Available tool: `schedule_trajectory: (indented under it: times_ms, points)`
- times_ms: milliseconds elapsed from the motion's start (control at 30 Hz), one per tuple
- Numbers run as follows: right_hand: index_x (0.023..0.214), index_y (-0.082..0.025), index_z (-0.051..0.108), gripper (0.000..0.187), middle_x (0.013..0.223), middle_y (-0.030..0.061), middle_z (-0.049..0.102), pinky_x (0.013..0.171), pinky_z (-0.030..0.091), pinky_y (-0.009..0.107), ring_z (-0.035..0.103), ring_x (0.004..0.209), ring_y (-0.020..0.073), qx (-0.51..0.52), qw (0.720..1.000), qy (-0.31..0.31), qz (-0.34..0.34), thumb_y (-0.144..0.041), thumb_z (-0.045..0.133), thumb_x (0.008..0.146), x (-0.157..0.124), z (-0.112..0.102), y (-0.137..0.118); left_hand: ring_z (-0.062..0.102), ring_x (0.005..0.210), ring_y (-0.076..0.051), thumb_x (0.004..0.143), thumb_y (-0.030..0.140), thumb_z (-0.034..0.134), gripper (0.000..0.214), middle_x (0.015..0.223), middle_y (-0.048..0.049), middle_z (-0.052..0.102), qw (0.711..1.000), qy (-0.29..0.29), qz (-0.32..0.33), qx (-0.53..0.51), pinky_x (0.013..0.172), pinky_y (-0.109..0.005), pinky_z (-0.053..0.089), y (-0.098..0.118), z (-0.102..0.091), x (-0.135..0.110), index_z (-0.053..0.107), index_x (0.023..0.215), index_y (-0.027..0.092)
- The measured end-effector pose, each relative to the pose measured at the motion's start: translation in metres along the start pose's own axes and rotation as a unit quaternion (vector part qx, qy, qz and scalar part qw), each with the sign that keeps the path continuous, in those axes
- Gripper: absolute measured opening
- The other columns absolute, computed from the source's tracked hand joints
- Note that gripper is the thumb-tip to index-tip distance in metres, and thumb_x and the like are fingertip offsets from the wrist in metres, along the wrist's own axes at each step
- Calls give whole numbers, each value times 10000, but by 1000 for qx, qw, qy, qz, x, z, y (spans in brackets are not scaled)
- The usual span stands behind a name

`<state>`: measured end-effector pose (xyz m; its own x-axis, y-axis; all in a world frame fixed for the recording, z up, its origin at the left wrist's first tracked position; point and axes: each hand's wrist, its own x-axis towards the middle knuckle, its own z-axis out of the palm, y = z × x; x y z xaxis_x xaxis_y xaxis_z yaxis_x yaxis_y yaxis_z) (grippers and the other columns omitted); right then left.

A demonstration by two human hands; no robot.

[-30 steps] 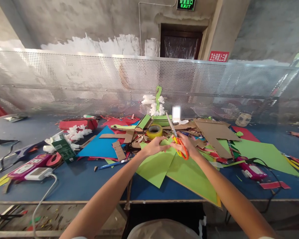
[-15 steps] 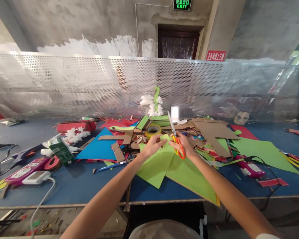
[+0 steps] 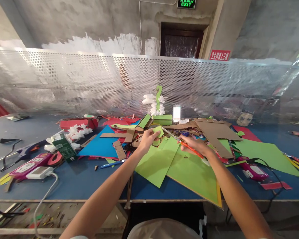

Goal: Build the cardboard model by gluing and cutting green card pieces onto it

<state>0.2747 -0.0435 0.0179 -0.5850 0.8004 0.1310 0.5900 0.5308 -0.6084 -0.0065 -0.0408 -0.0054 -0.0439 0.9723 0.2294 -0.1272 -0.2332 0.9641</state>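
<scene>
My left hand (image 3: pixel 147 138) is closed on a small light green paper piece (image 3: pixel 158 131), lifted a little above the pile. My right hand (image 3: pixel 194 145) grips orange-handled scissors (image 3: pixel 183 143) lying low, their blades pointing left toward that piece. Both hands hover over large light green sheets (image 3: pixel 164 162) spread on the blue table (image 3: pixel 77 182). A blue paper triangle (image 3: pixel 99 146) lies just left of my left hand. The roll of yellow tape seen earlier is hidden behind my left hand.
Brown cardboard cut-outs (image 3: pixel 214 131) lie behind my right hand. A green carton (image 3: pixel 62 147), white foam bits and a power strip (image 3: pixel 32 166) sit at the left. A pink device (image 3: pixel 254 171) with a cable rests at the right. A perforated metal screen (image 3: pixel 89 83) closes off the back.
The scissors have tipped from pointing up and away to lying nearly flat, blades turned left. My left hand has lifted a small green piece away from the big sheet.
</scene>
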Motion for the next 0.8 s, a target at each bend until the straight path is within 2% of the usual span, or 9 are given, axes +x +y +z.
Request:
schedule_trajectory:
  times_ms: [133, 333, 467, 633, 800]
  points:
    - [1070, -248, 639, 416, 808, 5, 704, 607, 346, 280, 568, 628, 193, -35, 999, -27, 1, -645, 626, 944, 1, 2, 0, 514, 565, -92, 636, 546, 888, 478, 710, -2, 651, 999, -20, -7, 24, 546, -233, 403, 0, -1, -1, 704, 813, 143]
    - [1025, -236, 674, 507, 719, 1, 667, 577, 332, 264, 520, 578, 176, 17, 1000, -7, 0, -720, 685, 874, 3, 3, -3, 466, 521, -102, 692, 567, 849, 475, 562, 25, 533, 995, -51, 14, 84, 499, -237, 319, 2, -2, -4, 574, 654, 182]
    - [1018, -225, 669, 544, 714, 2, 637, 564, 327, 259, 499, 581, 167, 28, 999, -21, -9, -752, 658, 882, 3, 2, -3, 417, 503, -93, 721, 586, 822, 482, 540, 29, 490, 993, -75, 17, 86, 497, -236, 286, 7, -2, -7, 570, 637, 184]
    - [1040, -204, 648, 605, 704, -9, 558, 551, 327, 257, 448, 594, 149, 56, 997, -39, -30, -792, 609, 899, 4, 5, -2, 403, 505, -95, 714, 594, 824, 471, 554, 24, 484, 995, -73, 14, 74, 491, -241, 281, 7, -1, -7, 605, 657, 181]
    - [1073, -194, 609, 697, 712, -33, 464, 506, 295, 242, 397, 581, 126, 88, 994, -68, -17, -862, 535, 892, 3, 6, -8, 411, 513, -92, 687, 597, 837, 475, 587, 21, 500, 997, -57, 6, 59, 496, -242, 283, 3, -1, -4, 627, 691, 171]
